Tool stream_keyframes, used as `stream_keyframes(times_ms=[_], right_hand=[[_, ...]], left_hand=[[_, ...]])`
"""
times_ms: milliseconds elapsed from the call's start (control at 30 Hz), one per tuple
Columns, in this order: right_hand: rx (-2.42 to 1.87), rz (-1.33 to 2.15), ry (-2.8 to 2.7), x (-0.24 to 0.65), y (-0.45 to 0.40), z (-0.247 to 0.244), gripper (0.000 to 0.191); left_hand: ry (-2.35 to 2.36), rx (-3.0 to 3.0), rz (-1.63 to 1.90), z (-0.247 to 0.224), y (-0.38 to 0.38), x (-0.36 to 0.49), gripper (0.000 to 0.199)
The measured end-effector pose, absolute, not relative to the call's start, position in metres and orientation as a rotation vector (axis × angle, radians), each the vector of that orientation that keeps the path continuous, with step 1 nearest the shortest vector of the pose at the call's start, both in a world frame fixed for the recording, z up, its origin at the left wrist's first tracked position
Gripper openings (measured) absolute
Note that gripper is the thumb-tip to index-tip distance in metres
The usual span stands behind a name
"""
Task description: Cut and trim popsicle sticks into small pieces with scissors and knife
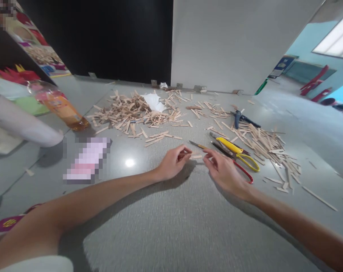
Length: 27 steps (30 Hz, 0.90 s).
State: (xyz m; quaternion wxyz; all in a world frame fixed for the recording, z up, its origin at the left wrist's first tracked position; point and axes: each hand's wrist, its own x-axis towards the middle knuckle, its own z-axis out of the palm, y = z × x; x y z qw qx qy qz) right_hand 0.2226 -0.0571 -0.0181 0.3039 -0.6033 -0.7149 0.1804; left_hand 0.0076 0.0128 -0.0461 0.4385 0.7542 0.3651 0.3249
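My left hand (174,163) is closed in a pinch, with a thin wooden stick (183,154) between thumb and fingers. Just across from it, my right hand (224,172) hovers low over the table, fingers curved and thumb a little apart, with nothing visible in them. Small flat wooden pieces (196,156) lie between the two hands. Beyond the right hand's fingers are a slim craft knife (196,144), a yellow utility knife (229,144) and yellow-handled scissors (249,161). A red handle (245,173) shows partly from behind that hand.
A large heap of wood slivers (128,111) with white tissue (154,102) lies at the back; another pile (270,147) is at right, beside a dark clamp-like tool (241,119). A tilted orange-drink bottle (63,107), a pixelated pink item (87,160) and another person's arm (24,122) are at left.
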Motion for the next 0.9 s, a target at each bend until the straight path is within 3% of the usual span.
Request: stream_keyframes(times_ms=[200, 600, 900], right_hand=[[-1.464, 0.694, -1.884, 0.205, -0.034, -0.035, 0.048], [-1.42, 0.815, -1.87, 0.213, -0.035, -0.042, 0.043], [-1.384, 0.796, -1.893, 0.213, -0.034, -0.043, 0.039]], left_hand=[[0.775, 2.004, 0.858, -0.055, 0.013, 0.007, 0.014], [0.726, 2.525, 1.058, -0.066, 0.009, 0.002, 0.035], [0.663, 2.914, 1.138, -0.067, 0.006, -0.001, 0.026]])
